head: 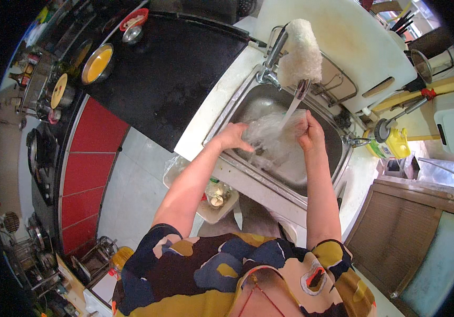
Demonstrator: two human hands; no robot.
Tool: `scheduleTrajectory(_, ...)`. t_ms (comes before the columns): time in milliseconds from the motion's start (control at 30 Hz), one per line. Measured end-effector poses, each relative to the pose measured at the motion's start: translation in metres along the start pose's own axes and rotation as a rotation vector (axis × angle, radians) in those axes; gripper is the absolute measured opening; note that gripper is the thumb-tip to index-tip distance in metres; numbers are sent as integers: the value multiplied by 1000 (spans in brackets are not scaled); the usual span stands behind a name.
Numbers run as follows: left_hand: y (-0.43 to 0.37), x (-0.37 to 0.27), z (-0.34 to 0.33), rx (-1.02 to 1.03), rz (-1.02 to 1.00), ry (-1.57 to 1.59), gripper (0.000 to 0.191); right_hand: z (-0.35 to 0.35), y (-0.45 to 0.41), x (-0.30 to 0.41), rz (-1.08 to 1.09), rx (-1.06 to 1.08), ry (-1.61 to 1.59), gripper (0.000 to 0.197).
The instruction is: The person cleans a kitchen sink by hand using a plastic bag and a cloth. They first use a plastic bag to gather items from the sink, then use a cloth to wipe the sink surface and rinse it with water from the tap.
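Observation:
Water streams from a faucet [301, 90] wrapped in white fluffy cloth [301, 55] into the stainless steel sink [330, 136]. Under the stream is a thin, see-through whitish thing [268, 126], which looks like a plastic bag; splash and blur hide its shape. My right hand [313, 132] pinches its right edge between thumb and fingers. At its left side is my left hand [233, 138], thumb and fingers apart over the sink's near left rim. Whether those fingertips touch the plastic is hard to see.
Left of the sink lies a black countertop [167, 67] with a metal bowl of orange-yellow liquid [98, 64]. A large white cutting board [345, 35] leans behind the faucet. A yellow jug [395, 144] stands at the right. Below my left arm sits a bin with scraps [221, 212].

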State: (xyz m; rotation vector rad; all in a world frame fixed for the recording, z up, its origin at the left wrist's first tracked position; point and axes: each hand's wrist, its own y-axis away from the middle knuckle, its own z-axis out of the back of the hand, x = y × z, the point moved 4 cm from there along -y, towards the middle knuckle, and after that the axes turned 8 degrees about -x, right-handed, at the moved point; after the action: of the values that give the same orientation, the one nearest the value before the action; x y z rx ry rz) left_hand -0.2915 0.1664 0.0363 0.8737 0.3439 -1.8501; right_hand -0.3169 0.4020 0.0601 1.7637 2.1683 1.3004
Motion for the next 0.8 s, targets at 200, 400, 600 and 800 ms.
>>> scheduleTrajectory(200,-16,23,-7,-328,513,783,42,27,-13,23,332,46,295,26)
scheduleTrajectory(400,-54,-54,38,-378,562,1378,32,77,-2,-33,517,-104,940,66)
scheduleTrajectory(600,-76,-50,33,-180,552,1628,51,58,-3,-88,385,41,1047,14)
scheduleTrajectory(800,-37,-23,34,-392,329,888,78,72,-3,-53,221,83,337,16)
